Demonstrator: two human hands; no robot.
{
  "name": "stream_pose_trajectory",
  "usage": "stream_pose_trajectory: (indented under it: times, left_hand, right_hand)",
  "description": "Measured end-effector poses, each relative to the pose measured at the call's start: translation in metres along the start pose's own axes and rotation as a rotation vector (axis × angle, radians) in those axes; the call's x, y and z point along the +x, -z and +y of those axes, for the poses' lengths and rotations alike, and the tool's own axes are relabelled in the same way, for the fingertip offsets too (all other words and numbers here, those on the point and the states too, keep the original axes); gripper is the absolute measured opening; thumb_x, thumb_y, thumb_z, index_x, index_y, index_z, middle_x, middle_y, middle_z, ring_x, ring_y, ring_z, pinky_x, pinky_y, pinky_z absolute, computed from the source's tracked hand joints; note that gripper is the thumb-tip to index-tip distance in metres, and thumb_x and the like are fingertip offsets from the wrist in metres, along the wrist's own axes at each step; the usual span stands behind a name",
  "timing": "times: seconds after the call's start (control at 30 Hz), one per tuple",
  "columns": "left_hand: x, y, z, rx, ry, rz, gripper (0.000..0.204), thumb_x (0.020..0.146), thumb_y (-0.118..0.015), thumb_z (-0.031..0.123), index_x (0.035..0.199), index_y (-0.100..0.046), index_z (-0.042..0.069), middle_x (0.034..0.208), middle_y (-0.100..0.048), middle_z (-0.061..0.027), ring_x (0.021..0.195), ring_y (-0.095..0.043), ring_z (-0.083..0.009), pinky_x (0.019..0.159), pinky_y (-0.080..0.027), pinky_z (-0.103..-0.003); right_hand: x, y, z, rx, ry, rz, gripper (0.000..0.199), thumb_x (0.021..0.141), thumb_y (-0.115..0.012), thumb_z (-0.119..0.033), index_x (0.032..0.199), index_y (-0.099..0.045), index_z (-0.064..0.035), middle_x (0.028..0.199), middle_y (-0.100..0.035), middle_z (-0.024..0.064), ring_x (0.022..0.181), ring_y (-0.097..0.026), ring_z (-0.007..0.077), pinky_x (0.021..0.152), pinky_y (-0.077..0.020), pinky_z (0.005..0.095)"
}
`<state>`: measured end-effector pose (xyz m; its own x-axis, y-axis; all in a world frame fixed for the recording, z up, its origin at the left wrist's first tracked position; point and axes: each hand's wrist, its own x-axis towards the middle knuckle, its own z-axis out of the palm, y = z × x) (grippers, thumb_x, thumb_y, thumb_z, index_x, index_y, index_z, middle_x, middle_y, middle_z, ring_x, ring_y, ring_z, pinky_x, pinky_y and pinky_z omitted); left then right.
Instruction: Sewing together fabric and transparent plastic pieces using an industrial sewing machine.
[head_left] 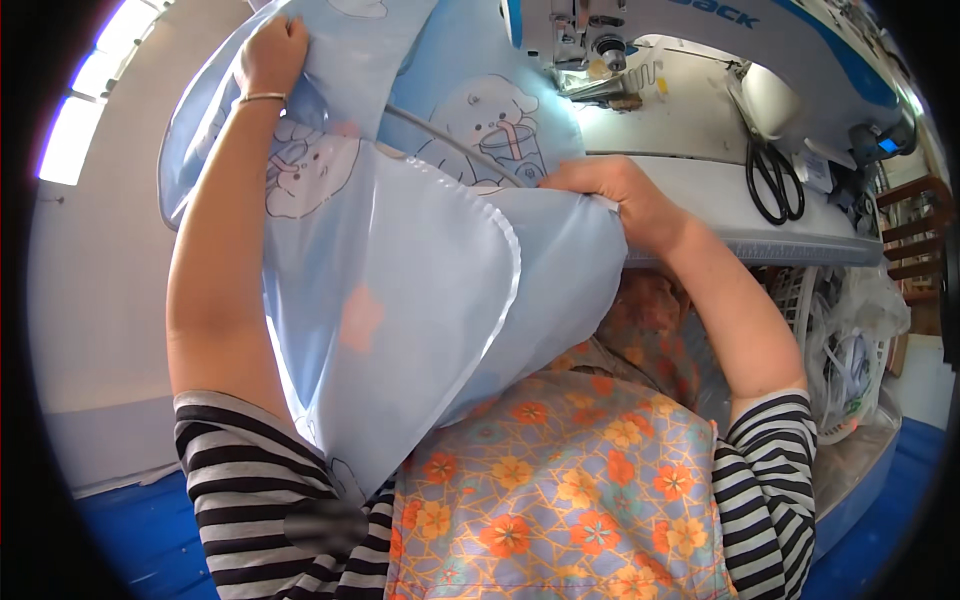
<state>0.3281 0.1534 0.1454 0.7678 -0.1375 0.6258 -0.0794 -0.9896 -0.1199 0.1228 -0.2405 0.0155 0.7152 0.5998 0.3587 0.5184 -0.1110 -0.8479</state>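
Note:
A large light-blue cloth [420, 250] with printed white cartoon animals spreads from the sewing table down over my lap. Its curved edge has a pale, stitched-looking border. My left hand [275, 58], raised at the far left, is closed on a bunched part of the cloth. With fingers curled, my right hand [620, 195] grips the cloth's edge at the table's front. A thin grey strip [455, 145] runs slantwise across the cloth toward my right hand. Beyond that hand, the sewing machine's needle area [605, 60] is lit, and the cloth lies to its left.
Black-handled scissors [775, 180] lie on the white table [690, 190] under the sewing machine arm [740, 40]. Below the table at right stands a white basket [795, 300] with clear plastic bags [860, 330]. A wooden chair [915, 230] is farther right. A floral apron [560, 490] covers my lap.

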Motion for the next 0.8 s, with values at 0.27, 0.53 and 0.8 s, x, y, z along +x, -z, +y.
stream_pose_trajectory:
  times: [0.27, 0.53, 0.8]
  left_hand:
    - [0.06, 0.013, -0.025, 0.022, 0.021, -0.095, 0.041, 0.093, -0.053, 0.045, 0.097, -0.068, 0.007, 0.091, -0.071, -0.0183, 0.087, -0.069, -0.037, 0.077, -0.053, -0.046]
    - [-0.107, 0.045, 0.162, -0.462, -0.882, -0.088, 0.018, 0.085, -0.056, 0.007, 0.1, -0.066, 0.004, 0.102, -0.067, -0.0133, 0.103, -0.062, -0.0334, 0.087, -0.051, -0.045]
    - [-0.17, 0.057, 0.211, -0.493, -0.478, -0.456, 0.02, 0.083, -0.056, 0.006, 0.099, -0.068, 0.004, 0.108, -0.066, -0.0139, 0.105, -0.062, -0.0313, 0.095, -0.048, -0.042]
  right_hand:
    - [0.03, 0.023, 0.026, -0.278, 0.243, 0.016, 0.031, 0.081, -0.068, -0.012, 0.11, -0.072, -0.0051, 0.107, -0.072, 0.0128, 0.098, -0.068, 0.0316, 0.087, -0.0531, 0.0373]
    - [0.031, 0.032, 0.023, -0.444, 0.241, -0.018, 0.033, 0.082, -0.067, -0.015, 0.113, -0.071, -0.0041, 0.113, -0.071, 0.0137, 0.105, -0.067, 0.0306, 0.092, -0.0532, 0.036]
    - [0.016, 0.038, 0.03, -0.594, 0.371, 0.019, 0.029, 0.082, -0.065, -0.01, 0.109, -0.071, -0.0015, 0.107, -0.072, 0.0162, 0.102, -0.068, 0.0316, 0.09, -0.0551, 0.0372]
